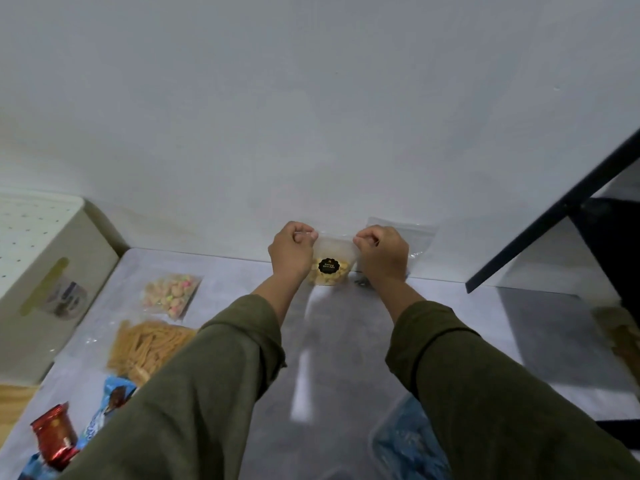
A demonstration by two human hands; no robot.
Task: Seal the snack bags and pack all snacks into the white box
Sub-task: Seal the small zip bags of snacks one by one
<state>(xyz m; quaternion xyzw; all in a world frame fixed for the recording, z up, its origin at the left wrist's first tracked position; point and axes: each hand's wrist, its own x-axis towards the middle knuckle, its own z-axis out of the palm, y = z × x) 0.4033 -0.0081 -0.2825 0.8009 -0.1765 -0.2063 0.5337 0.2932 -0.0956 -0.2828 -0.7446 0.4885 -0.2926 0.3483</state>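
Our olive sleeves [214, 386] fill the near part of the view, reaching out over the grey table [346, 341] toward the white wall [311, 98]. At far left stands a white box [52, 258], well apart from our hands. Left of our left arm lie a clear bag of pale sticks [145, 348] and, farther off, a smaller bag of coloured puffs [171, 295]. Near left we see a red wrapped snack [55, 434] touching a blue packet [114, 400]. At the far edge of the table, against the wall, our left hand [291, 252] and right hand [382, 254] each pinch a top corner of a small clear snack bag [332, 261] of yellow pieces with a black sticker [328, 265], fingers curled tight on it.
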